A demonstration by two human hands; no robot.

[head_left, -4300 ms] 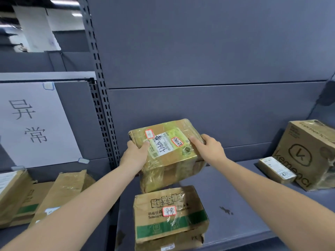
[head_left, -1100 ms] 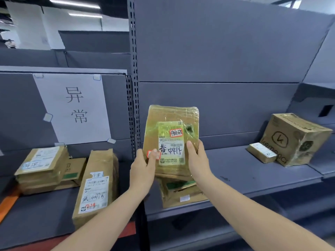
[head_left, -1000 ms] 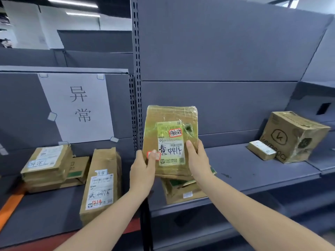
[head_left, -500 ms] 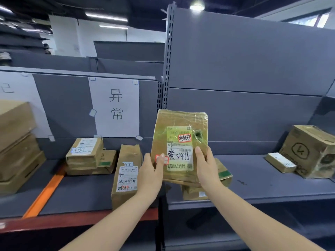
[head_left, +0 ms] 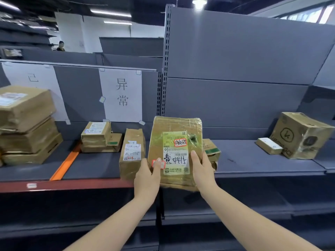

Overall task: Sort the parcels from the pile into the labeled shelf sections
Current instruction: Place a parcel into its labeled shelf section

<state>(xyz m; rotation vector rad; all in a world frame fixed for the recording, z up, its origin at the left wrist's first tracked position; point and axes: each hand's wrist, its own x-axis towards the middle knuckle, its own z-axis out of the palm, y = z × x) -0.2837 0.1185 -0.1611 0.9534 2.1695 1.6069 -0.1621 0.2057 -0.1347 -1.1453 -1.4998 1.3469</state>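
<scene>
I hold a tape-wrapped brown parcel (head_left: 176, 140) upright in front of the shelf, its white and green label with red stickers facing me. My left hand (head_left: 147, 175) grips its lower left edge, thumb on a red sticker. My right hand (head_left: 203, 170) grips its lower right edge, thumb on the label. Behind it a green-striped parcel (head_left: 211, 151) lies on the grey shelf (head_left: 253, 165). A white paper sign (head_left: 121, 95) with two characters hangs on the left section's back panel.
An upright parcel (head_left: 132, 153) stands just left of my left hand. Two stacked parcels (head_left: 98, 136) sit below the sign, a taller stack (head_left: 27, 124) at far left past an orange divider (head_left: 65, 163). A large box (head_left: 301, 134) and a small one (head_left: 269, 145) lie at right.
My view has pulled back and swung left, showing more of the left shelf section. The parcel was lifted off the green-striped one and turned upright; both hands still hold it.
</scene>
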